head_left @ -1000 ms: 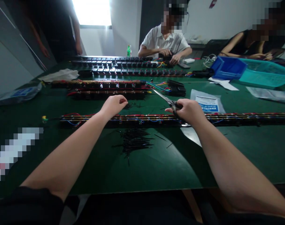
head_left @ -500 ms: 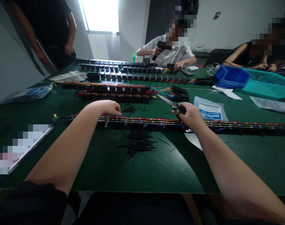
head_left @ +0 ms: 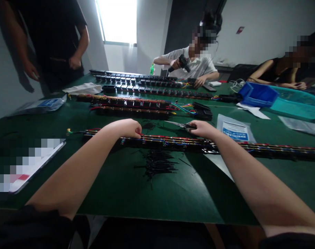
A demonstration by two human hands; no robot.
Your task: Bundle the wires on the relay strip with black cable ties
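A long black strip [head_left: 170, 142] with red, yellow and blue wires runs crosswise before me. My left hand [head_left: 131, 128] bends over its left part, fingers pinched at the wires; whatever they hold is hidden. Past the strip's far edge, my right hand [head_left: 202, 129] is closed around the handles of a pair of scissors [head_left: 176, 123]. The blades point left toward my left hand and look slightly apart. Thin black cable ties, or pieces like them, lie in a pile [head_left: 161, 162] on the near side of the strip. A smaller dark heap [head_left: 148, 125] lies beyond it.
More wired strips [head_left: 131, 103] lie farther back on the green table [head_left: 116, 193]. Blue [head_left: 259, 94] and teal [head_left: 297, 103] bins stand right, near a plastic bag [head_left: 236, 129]. A white-edged flat object [head_left: 39, 166] lies left. Across the table, a person holds a drill-like tool [head_left: 183, 63].
My right hand has brought the scissors leftward, and their blades now lie more level. My left hand stays bent at the strip, its fingers lower against the wires. The whole view has shifted slightly.
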